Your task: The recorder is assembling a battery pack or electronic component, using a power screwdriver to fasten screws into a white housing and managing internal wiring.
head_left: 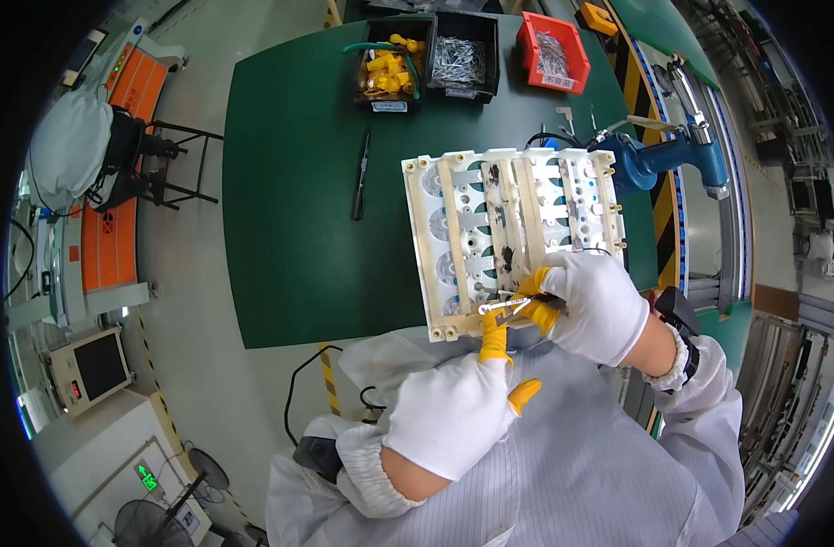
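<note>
A white, frame-like assembly [530, 214] with cream bars, clear round discs and metal strips lies at the table's near edge. My right hand [595, 305], in a white glove with yellow finger cots, is closed around a small tool [552, 302] with a dark handle, over the assembly's near side. Its exact kind is hard to make out. Below it is a small silver metal piece [492, 308]. My left hand [453, 410], gloved alike, reaches its index finger to that piece, while its thumb stands apart; its other fingers are mostly hidden.
Black bins of yellow pieces [388, 75] and metal pins [459, 64] stand at the back, beside a red bin [554, 56]. Green-handled pliers [408, 64] rest on the yellow pieces. A black pen-like tool [361, 178] lies left of the assembly, a blue power tool [663, 159] right.
</note>
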